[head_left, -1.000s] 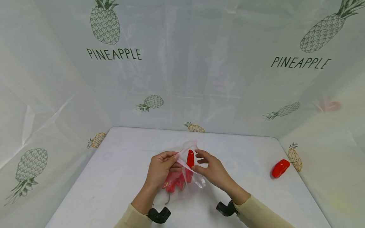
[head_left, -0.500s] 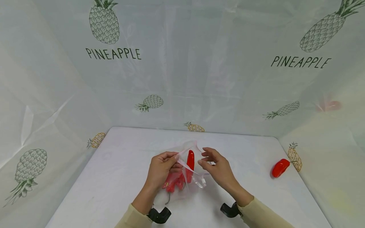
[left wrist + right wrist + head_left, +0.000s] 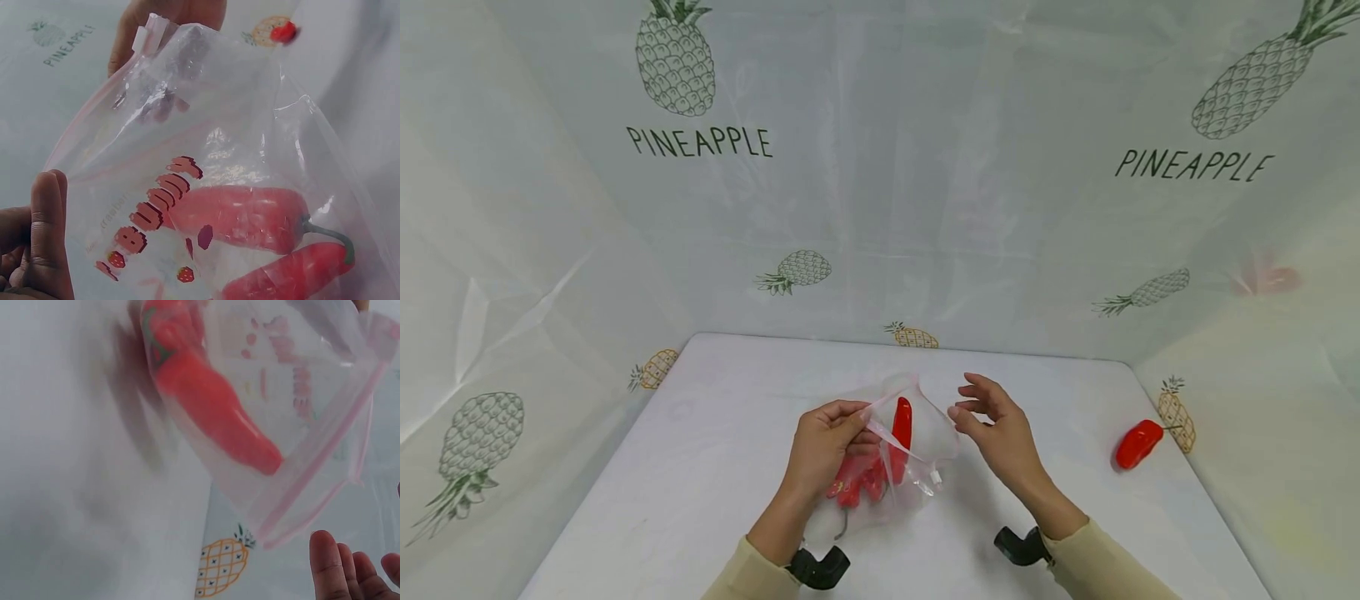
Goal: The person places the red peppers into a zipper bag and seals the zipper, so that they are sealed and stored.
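Head view: looked forward and down over a white table (image 3: 700, 467).
Left hand (image 3: 827, 437): pinched the rim of a clear plastic bag (image 3: 206, 144) between thumb and fingers.
Right hand (image 3: 1000, 433): held nothing; fingers loosely bent and spread, thumb apart from them; hung just beside the mouth of the bag, apart from it in the right wrist view.
Bag: stood tilted about midway between the table's left and right edges, well apart from the far edge; mouth parted, edged in pink, front printed with red lettering.
White clip (image 3: 150, 36): sat on the rim, toward the right hand.
Long pepper (image 3: 902, 417): lay red inside the bag, tip toward the mouth.
Other peppers (image 3: 850, 492): bunched low in the bag; exact count could not be told.
Lone pepper (image 3: 1138, 444): lay red near the table's right edge, stem toward that edge.
Sheet (image 3: 880, 183): hung behind the far edge and along both sides, printed with pineapples.
Sleeves (image 3: 1105, 567): pale, ending at both wrists.
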A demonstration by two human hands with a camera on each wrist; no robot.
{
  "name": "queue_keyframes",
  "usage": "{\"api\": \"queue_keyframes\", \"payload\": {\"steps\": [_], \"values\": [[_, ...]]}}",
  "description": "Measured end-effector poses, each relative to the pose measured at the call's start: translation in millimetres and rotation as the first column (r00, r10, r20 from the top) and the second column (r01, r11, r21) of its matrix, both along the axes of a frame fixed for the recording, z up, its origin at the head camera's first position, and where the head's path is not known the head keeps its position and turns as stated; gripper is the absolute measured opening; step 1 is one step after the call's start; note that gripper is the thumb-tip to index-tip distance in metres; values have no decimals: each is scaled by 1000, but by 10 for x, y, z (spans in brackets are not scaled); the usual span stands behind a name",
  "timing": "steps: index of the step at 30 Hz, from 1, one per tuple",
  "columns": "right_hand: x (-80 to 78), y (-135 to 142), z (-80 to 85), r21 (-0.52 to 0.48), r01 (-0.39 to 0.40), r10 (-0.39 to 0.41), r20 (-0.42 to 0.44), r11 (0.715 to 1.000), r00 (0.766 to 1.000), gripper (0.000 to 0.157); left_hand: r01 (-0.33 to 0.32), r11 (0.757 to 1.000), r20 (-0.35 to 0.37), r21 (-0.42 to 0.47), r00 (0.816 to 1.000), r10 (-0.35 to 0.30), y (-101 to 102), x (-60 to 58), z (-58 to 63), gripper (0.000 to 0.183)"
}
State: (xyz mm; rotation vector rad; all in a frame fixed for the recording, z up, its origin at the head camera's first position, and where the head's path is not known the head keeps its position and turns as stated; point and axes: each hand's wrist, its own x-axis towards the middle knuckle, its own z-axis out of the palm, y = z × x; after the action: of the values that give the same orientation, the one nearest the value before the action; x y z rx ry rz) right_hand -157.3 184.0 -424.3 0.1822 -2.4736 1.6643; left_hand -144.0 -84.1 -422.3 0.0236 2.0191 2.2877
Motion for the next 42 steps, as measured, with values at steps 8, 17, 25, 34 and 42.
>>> {"api": "queue_keyframes", "payload": {"steps": [8, 17, 25, 34, 42], "values": [[-45, 351, -85, 11, 98, -98, 31, 995, 995, 61, 0, 1000, -1, -7, 1000, 0, 5, 7, 0, 30], [-56, 827, -157, 195, 304, -309, -8, 932, 951, 62, 4, 1000, 6, -21, 1000, -4, 3, -6, -9, 32], [-45, 1160, -248, 234, 395, -407, 3, 888, 913, 63, 4, 1000, 3, -16, 1000, -4, 6, -11, -5, 32], [-43, 1525, -356, 301, 467, -499, 34, 831, 866, 68, 3, 1000, -3, -13, 1000, -3, 4, -4, -5, 25], [-58, 1931, -457, 298, 597, -640, 64, 745, 766, 73, 5, 1000, -2, -19, 1000, -5, -8, 0, -21, 25]]}}
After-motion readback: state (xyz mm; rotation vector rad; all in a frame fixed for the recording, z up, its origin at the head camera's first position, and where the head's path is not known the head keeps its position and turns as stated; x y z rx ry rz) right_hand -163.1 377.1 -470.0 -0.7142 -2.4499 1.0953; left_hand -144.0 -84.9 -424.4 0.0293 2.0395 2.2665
